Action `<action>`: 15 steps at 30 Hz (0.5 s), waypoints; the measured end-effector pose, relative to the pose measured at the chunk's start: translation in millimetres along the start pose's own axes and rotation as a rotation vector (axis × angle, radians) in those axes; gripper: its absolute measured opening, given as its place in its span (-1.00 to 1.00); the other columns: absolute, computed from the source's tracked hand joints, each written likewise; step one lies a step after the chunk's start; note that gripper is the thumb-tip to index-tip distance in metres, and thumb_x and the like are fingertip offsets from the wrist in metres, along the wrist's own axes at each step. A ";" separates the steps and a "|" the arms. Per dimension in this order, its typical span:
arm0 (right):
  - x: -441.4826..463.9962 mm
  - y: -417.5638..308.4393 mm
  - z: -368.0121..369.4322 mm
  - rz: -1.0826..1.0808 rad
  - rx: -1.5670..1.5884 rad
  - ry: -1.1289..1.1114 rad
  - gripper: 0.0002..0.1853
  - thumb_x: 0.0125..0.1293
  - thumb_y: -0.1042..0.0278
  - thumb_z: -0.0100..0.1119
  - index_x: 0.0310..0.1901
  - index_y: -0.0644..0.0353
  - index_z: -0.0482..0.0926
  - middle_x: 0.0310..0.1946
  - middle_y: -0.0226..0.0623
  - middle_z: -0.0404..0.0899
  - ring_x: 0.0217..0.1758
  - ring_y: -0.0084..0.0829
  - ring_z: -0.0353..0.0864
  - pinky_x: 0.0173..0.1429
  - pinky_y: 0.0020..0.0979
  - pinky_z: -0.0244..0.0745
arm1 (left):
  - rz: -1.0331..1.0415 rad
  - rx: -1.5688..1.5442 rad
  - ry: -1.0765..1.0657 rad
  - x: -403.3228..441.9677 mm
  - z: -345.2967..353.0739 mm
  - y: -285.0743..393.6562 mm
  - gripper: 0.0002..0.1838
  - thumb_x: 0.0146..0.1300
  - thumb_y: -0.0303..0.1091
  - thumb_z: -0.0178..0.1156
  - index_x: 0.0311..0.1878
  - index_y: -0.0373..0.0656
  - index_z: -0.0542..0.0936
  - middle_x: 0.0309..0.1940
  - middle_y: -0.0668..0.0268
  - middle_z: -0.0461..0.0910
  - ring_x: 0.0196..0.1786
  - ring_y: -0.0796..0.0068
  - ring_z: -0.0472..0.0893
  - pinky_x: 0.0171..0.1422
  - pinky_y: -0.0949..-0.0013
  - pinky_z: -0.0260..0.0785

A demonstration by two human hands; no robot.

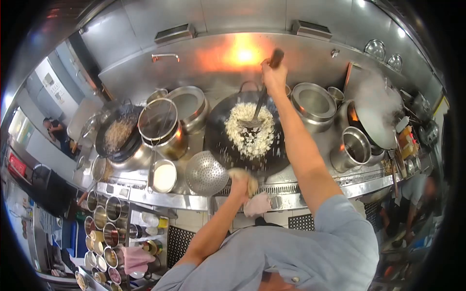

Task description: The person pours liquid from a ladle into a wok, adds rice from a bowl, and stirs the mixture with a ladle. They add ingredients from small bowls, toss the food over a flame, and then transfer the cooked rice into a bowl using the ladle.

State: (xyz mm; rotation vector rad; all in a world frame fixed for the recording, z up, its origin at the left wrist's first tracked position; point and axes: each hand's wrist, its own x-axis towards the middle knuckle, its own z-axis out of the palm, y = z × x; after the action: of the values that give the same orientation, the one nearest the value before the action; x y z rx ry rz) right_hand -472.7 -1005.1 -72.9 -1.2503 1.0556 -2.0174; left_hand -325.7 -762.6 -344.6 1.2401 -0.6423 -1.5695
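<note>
So the right hand (274,77), at 1 o'clock from the middle of the big wok (217,131), has a tight grip around the handle of a spatula (261,104). Spatula's head sits among white grains (235,128) in the wok's center, with loose bits scattered toward 6. Left hand (239,186) is at 6 o'clock by the near rim, bunched on a pale cloth (251,184); too blurry to tell if it's got the rim too. Holey strainer (206,173) between 7 and 8, lidded-looking pot (187,103) at 10, steam (378,94) around 3.
</note>
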 end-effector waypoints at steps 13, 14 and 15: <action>34.7 -31.0 -58.7 0.017 0.175 0.039 -0.94 0.11 0.46 0.17 -0.38 0.22 0.54 -0.63 -0.47 0.42 -0.68 -0.61 0.33 -0.64 -0.48 0.20 | 0.028 -0.297 0.019 17.0 -0.8 -20.5 -0.59 0.16 -0.59 -0.01 0.11 -0.14 0.28 -0.21 0.16 0.49 -0.37 0.26 0.58 -0.39 0.23 0.49; 31.8 -59.6 -63.9 0.009 0.195 0.066 -0.94 0.12 0.48 0.15 -0.36 0.24 0.52 -0.64 -0.48 0.39 -0.70 -0.62 0.30 -0.66 -0.49 0.19 | -0.001 -0.276 0.030 11.0 5.1 3.0 -0.64 0.18 -0.57 0.00 0.08 -0.16 0.33 -0.18 0.18 0.49 -0.25 0.28 0.59 -0.28 0.20 0.52; 24.6 -80.8 -72.0 -0.005 0.307 0.000 -0.95 0.13 0.50 0.14 -0.36 0.24 0.51 -0.65 -0.49 0.35 -0.72 -0.63 0.27 -0.66 -0.51 0.15 | -0.031 -0.256 0.040 3.9 11.7 28.0 -0.68 0.20 -0.55 0.00 0.04 -0.18 0.38 -0.14 0.20 0.50 -0.13 0.31 0.59 -0.17 0.17 0.54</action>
State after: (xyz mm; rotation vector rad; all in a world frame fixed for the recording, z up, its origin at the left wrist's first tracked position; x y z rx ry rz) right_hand -551.4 -955.3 -12.5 -1.0908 0.7074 -2.0879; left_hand -326.0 -778.3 -318.4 1.0904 -0.3846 -1.5926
